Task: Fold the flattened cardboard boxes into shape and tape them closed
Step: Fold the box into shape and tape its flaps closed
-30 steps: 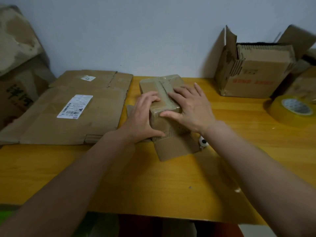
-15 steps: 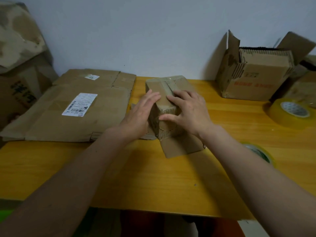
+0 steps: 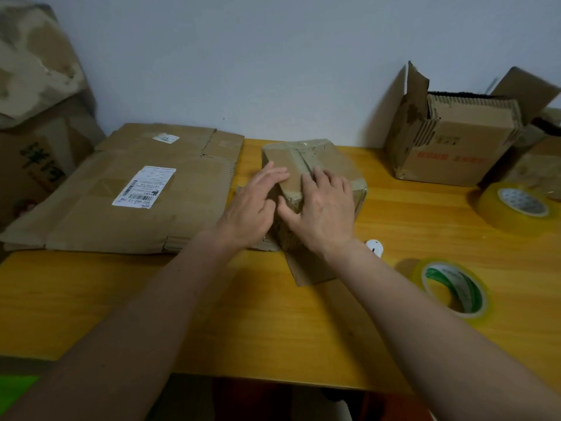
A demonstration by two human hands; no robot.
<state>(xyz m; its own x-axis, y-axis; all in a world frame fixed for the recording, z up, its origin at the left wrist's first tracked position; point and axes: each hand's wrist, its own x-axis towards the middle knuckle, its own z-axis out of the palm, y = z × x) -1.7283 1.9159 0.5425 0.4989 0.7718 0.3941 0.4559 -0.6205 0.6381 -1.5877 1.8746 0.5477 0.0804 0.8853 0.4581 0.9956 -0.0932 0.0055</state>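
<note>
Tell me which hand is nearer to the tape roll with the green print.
Right. The right hand rests on the small box, on the side facing the green-printed tape roll. The left hand touches the box's far side, farther from that roll.

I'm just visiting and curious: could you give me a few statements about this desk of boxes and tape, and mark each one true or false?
1. Both hands rest on the small brown cardboard box. True: the left hand and right hand lie on it.
2. Two rolls of yellow tape lie on the wooden table. True: the near roll and the far roll.
3. The flattened cardboard with a white label lies right of the hands. False: it lies left.
4. The open cardboard box with red print sits on the floor. False: it stands on the table.
</note>
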